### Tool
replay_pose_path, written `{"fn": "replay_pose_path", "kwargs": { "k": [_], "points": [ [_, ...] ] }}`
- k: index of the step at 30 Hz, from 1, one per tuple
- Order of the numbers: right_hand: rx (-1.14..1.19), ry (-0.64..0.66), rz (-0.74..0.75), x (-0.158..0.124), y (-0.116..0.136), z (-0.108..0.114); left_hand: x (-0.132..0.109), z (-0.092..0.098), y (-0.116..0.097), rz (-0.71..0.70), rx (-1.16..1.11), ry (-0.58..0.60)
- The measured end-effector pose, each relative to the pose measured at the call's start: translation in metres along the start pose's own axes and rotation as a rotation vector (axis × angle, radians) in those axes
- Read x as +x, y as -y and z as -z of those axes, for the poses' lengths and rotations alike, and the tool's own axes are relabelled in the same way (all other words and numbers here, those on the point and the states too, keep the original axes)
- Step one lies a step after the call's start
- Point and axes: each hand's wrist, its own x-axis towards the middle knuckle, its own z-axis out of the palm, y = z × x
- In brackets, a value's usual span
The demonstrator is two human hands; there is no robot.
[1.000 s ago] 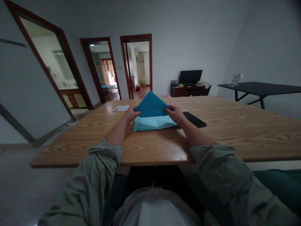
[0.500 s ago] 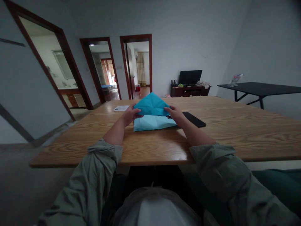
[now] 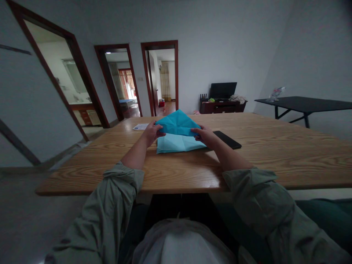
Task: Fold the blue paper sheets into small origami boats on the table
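A bright blue sheet of folded paper (image 3: 178, 123), peaked at the top with a band along its lower edge, is held up between my two hands. My left hand (image 3: 152, 132) pinches its left corner, thumb on the near side. At the right corner my right hand (image 3: 204, 134) grips it the same way. Beneath it, a paler blue sheet of paper (image 3: 180, 143) lies on the wooden table (image 3: 181, 172), its far part hidden behind the raised paper and my hands.
A black phone-like slab (image 3: 227, 139) lies right of my right hand. A white printed card (image 3: 140, 127) rests beyond my left hand. Farther off stand a black table (image 3: 305, 103) at right and a television (image 3: 223, 90) on a dark cabinet (image 3: 222, 107). Doorways open on the left.
The folded paper has dipped slightly, and its right side sits a little lower. Both hands keep their grip on its corners. The pale sheet has stayed put.
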Motion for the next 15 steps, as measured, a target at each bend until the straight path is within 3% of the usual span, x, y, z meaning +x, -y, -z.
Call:
{"fn": "replay_pose_path", "kwargs": {
  "k": [11,15],
  "points": [
    [0.091,0.122,0.025,-0.0017,-0.0013,0.0017,-0.0018,-0.0007,-0.0014,0.020,0.006,-0.011],
    [0.018,0.049,0.037,0.0021,-0.0037,0.0020,-0.0030,-0.0009,-0.0028,0.030,-0.006,0.009]
  ]
}}
